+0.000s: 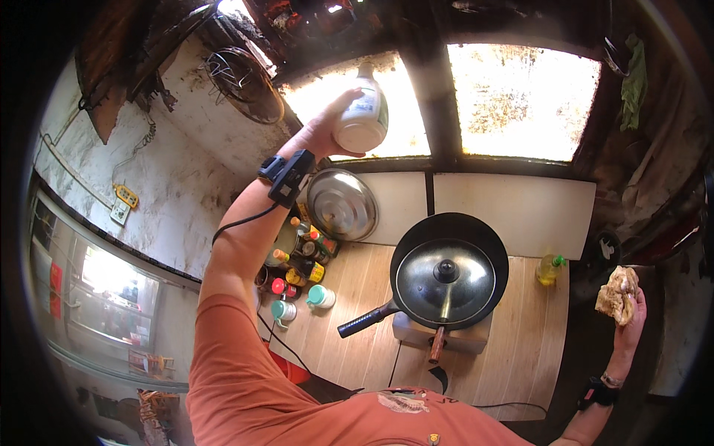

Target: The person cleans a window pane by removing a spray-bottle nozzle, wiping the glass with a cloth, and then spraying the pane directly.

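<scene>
My left hand (328, 125) is raised in front of the bright window and grips a white plastic bottle (365, 117) with a label. The bottle's base faces me and its neck points away. Out to the right, past the counter's edge, my right hand (631, 326) holds a crumpled, stained tan wad (618, 295) that looks like a rag. Between my arms stands a black wok (410, 245) on a cooker (410, 333). A domed lid (418, 279) rests inside the wok, and a wooden-handled utensil (438, 345) lies across the wok's near rim.
A steel lid (342, 206) leans against the back panel on the left. Below it cluster sauce bottles (307, 267) and teal-capped jars (321, 296). A green-topped pump bottle (549, 270) stands at the wood-patterned counter's (524, 357) right. A cable (290, 354) crosses the left side.
</scene>
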### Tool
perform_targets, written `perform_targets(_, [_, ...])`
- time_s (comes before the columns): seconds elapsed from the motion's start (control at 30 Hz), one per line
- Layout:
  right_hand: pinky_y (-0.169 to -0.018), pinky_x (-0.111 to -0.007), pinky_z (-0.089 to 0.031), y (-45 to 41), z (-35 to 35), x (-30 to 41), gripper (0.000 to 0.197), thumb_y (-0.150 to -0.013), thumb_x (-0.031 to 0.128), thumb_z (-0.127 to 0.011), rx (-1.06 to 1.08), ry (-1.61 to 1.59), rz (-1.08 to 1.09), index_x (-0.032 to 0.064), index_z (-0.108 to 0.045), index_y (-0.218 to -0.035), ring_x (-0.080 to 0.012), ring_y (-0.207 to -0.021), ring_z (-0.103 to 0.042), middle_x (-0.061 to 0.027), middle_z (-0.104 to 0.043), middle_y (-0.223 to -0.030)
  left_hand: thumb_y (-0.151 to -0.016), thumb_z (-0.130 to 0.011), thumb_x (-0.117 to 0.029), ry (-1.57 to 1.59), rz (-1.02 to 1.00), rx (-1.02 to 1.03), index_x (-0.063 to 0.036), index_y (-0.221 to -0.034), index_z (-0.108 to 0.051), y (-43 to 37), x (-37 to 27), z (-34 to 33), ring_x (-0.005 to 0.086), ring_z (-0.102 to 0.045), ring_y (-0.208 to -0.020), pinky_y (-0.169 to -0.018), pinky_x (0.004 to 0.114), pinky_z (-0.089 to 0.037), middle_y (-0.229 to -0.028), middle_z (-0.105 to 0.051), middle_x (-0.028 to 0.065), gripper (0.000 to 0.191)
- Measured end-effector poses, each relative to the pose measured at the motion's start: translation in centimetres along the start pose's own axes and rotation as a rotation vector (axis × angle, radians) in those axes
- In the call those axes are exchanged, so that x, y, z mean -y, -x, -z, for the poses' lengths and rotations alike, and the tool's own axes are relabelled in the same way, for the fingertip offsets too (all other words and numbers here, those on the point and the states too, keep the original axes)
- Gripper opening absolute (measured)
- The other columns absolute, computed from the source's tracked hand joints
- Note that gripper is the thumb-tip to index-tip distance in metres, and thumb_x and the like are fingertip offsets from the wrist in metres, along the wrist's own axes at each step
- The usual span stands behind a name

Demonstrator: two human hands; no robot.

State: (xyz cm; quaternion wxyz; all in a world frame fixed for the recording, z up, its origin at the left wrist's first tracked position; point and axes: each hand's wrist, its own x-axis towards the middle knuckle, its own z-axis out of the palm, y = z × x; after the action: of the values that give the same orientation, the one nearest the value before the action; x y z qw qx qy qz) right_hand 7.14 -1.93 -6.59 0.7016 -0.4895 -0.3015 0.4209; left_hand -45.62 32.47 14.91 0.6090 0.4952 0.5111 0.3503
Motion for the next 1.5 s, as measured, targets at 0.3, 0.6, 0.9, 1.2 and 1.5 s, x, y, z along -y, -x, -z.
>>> perform_targets(0.3, [-0.086,-0.028,-0.052,-0.1,-0.1,0.4,0.026,-0.093,0.008,-0.047,0.040,0.021,0.002,-0.0019,-0.052,-0.117,-0.0146,-0.095,-0.063,-0.0089,-0.062,-0.107,-0.080,-0.067,-0.046,-0.001,0.014,0.225,-0.0180,-0.123,-0.054,-1.7,0.4,-0.4,0.0252,-0.063,-0.100,-0.080,0.052,-0.054,-0.111,-0.060,0.0093,0.053])
perform_targets(0.6, [-0.088,-0.030,-0.052,0.3,1.8,0.7,0.029,-0.093,0.008,-0.048,-0.023,0.021,0.012,-0.0020,-0.050,-0.121,-0.0166,-0.100,-0.062,-0.0100,-0.060,-0.113,-0.081,-0.065,-0.049,-0.050,-0.026,0.107,-0.0154,-0.121,-0.057,-0.5,1.2,4.7,0.0209,-0.064,-0.095,-0.078,0.045,-0.054,-0.107,-0.064,0.0055,0.053])
perform_targets(0.9, [-0.088,-0.030,-0.051,-0.4,-0.5,1.2,0.030,-0.092,0.008,-0.050,0.032,0.028,0.012,-0.0019,-0.050,-0.120,-0.0154,-0.098,-0.062,-0.0092,-0.060,-0.111,-0.073,-0.067,-0.060,-0.093,0.002,-0.230,-0.0181,-0.121,-0.055,0.1,1.6,12.8,0.0187,-0.066,-0.086,-0.068,0.044,-0.054,-0.101,-0.066,0.0032,0.065])
perform_targets(1.2, [-0.085,-0.027,-0.051,-0.3,-2.7,1.6,0.024,-0.093,0.009,-0.050,0.069,0.067,0.025,0.0000,-0.053,-0.114,-0.0121,-0.094,-0.061,-0.0060,-0.061,-0.105,-0.073,-0.070,-0.055,-0.033,0.083,-0.347,-0.0165,-0.119,-0.058,-0.5,1.0,19.2,0.0228,-0.064,-0.095,-0.083,0.057,-0.043,-0.107,-0.066,0.0058,0.061])
perform_targets(1.5, [-0.084,-0.028,-0.051,-0.5,-2.5,1.2,0.023,-0.092,0.008,-0.049,0.092,0.087,0.024,0.0002,-0.052,-0.114,-0.0121,-0.093,-0.061,-0.0062,-0.059,-0.106,-0.071,-0.071,-0.056,0.042,0.054,-0.358,-0.0172,-0.124,-0.053,-0.7,1.6,19.4,0.0262,-0.059,-0.103,-0.092,0.060,-0.037,-0.112,-0.063,0.0078,0.068])
